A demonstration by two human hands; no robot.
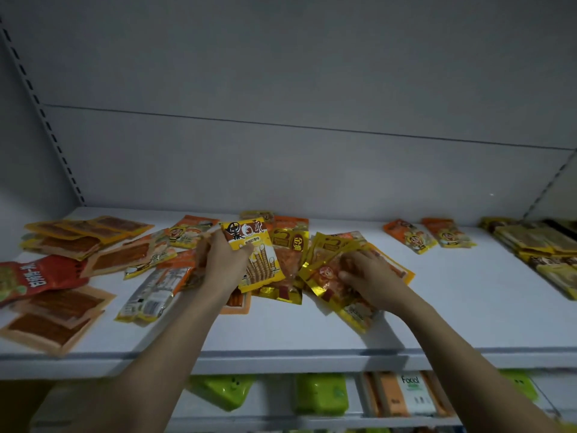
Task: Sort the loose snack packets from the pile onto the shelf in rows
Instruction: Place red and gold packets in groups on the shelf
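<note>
Head view: a white metal shelf [312,335] carries a loose heap of glossy snack packets [290,260] at its middle, with bare white surface open along the front edge and between the heap and two orange packets [429,234] lying apart to the right; flat orange-and-brown packets [87,232] spread at the left end, beside a red foil bag [37,276], and yellow packets [540,242] are stacked at the far right; both bare forearms reach up from below over the front lip; the left hand [223,260] grips a yellow-and-white wafer-roll packet [254,254], tilted up off the heap; the right hand [368,276], fingers curled, grasps a bunch of gold-edged foil packets [331,276] at the heap's right side; green packs [321,393] sit on the lower shelf.
</note>
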